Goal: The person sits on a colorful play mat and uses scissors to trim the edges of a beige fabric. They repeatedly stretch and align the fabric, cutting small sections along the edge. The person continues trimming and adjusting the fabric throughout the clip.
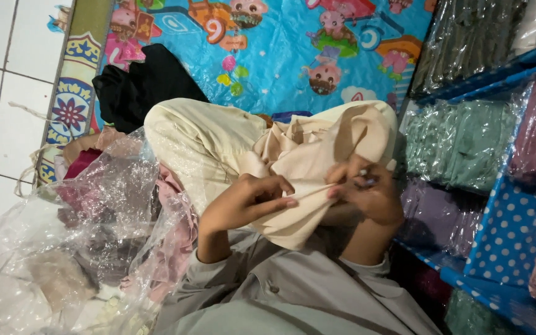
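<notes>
Hands meet at the picture's middle: left hand (252,200) and right hand (367,192) both pinch a beige cloth (308,158), fingers clamped on its folded edge. Cloth drapes over the lap, beside a clear plastic bag (63,248) of clothes.

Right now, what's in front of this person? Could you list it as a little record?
Left hand: pinching the cream cloth
Right hand: gripping the same cloth's edge
Lap: cloth bunched over cream trousers
Beside, left: clear plastic bag of pink garments
Beside, right: blue dotted shelf with wrapped folded fabrics
Floor: colourful cartoon mat, black cloth
</notes>
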